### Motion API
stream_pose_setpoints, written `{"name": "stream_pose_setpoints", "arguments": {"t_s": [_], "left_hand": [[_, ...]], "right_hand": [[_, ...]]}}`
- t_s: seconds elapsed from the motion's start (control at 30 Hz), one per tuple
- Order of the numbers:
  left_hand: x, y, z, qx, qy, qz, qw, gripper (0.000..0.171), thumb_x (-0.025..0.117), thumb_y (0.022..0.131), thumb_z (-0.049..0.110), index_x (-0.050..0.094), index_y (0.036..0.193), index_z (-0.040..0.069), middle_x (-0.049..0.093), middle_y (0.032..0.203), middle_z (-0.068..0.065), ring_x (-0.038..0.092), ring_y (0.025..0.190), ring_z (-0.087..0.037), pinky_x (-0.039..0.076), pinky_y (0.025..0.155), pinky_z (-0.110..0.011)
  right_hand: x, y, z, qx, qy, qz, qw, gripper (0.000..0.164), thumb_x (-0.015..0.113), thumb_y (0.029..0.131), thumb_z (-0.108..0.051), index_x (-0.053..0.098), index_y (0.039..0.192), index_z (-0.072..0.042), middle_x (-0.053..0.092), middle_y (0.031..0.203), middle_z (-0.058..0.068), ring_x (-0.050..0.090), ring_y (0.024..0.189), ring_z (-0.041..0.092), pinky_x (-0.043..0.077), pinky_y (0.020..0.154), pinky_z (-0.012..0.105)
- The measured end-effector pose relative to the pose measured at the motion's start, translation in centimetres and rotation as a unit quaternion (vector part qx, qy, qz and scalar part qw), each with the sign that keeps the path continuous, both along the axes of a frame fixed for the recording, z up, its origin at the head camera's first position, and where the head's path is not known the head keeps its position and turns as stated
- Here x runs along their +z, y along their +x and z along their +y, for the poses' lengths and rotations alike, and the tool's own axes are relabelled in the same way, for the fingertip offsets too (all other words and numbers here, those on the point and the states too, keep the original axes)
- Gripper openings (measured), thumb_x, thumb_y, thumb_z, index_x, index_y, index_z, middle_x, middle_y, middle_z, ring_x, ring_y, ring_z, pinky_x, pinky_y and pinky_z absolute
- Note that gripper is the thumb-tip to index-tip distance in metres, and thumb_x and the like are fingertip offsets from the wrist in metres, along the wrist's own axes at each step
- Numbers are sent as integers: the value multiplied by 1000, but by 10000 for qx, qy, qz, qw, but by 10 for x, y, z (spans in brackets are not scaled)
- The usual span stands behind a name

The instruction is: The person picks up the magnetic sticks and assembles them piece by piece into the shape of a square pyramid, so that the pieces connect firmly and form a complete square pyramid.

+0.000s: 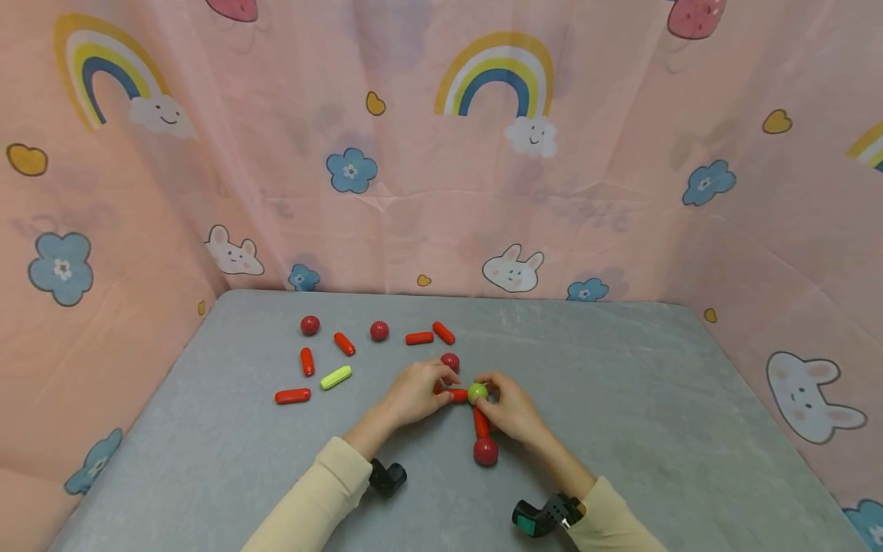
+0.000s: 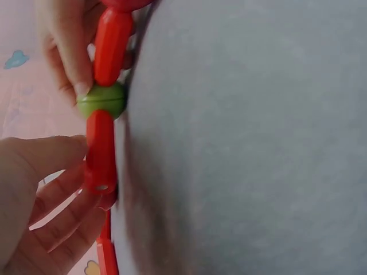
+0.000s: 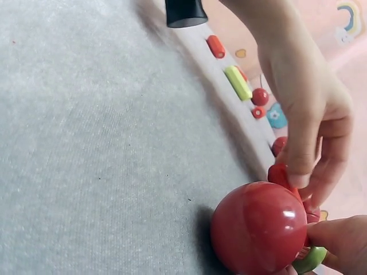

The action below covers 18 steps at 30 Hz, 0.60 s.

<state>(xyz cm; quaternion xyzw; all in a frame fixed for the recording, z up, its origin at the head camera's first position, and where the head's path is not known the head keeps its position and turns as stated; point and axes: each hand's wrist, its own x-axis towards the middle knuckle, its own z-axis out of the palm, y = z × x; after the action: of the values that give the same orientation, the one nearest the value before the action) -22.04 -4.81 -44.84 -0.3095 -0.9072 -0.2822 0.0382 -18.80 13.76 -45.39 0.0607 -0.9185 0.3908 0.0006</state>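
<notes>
In the head view my left hand (image 1: 417, 392) pinches a red rod (image 1: 458, 395) between thumb and fingers. One end of that rod meets a green ball (image 1: 477, 394), which my right hand (image 1: 510, 410) grips. A second red rod (image 1: 480, 423) runs from the green ball toward me, with a red ball (image 1: 486, 451) on its near end. The left wrist view shows a hole in the free end of the left-hand rod (image 2: 101, 154). The large red ball (image 3: 258, 229) partly covers the green ball in the right wrist view.
Just beyond my left fingers lies another red ball (image 1: 451, 361). Further left and back are two red balls (image 1: 379, 330), several red rods (image 1: 293, 395) and a yellow-green rod (image 1: 336, 377). A patterned pink curtain (image 1: 414, 230) borders the grey table (image 1: 655, 429).
</notes>
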Motion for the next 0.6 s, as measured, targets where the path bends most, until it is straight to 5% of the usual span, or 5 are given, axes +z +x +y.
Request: {"name": "stream_pose_setpoints", "arguments": {"t_s": [0.33, 0.6], "left_hand": [[6, -15, -3, 492, 553, 10, 9973, 22, 72, 78, 14, 67, 99, 10, 59, 93, -5, 61, 89, -21, 51, 73, -31], [-1, -26, 0, 649, 739, -466, 9941, 38, 74, 77, 18, 63, 112, 11, 60, 109, -4, 60, 96, -19, 50, 81, -33]], "right_hand": [[-1, 1, 0, 26, 117, 132, 9998, 24, 67, 81, -11, 62, 104, -6, 62, 97, 12, 54, 80, 21, 43, 68, 33], [-2, 1, 1, 6, 85, 91, 9999, 25, 66, 81, -12, 62, 105, -6, 62, 98, 13, 53, 78, 19, 42, 65, 31]]}}
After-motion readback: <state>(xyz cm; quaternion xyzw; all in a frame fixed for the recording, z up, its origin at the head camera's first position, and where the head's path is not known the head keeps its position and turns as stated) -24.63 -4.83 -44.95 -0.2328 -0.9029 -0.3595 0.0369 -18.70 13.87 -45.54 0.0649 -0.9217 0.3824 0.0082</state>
